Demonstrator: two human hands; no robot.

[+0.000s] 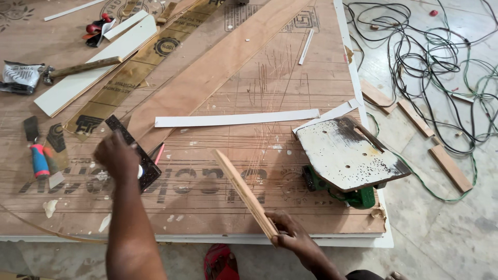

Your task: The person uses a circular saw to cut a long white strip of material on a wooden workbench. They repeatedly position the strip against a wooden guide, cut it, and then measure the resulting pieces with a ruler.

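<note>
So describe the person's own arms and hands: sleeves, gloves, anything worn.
Both are bare. The left hand and right hand wear no gloves, and no rings, watch or bands show. No sleeve reaches either forearm in view; a dark edge near the right elbow may be clothing.

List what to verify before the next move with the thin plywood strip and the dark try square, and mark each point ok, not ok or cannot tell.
1. Right hand grips the thin plywood strip at its near end: ok.
2. Strip lifted, far end above the board: ok.
3. Left hand rests on the dark try square: ok.
4. Square flat on the brown plywood sheet: cannot tell, the hand hides part of it.
5. Upturned green power saw with its paint-stained base plate apart from both hands: ok.
6. Pink pencil within reach beside the square: ok.
</note>
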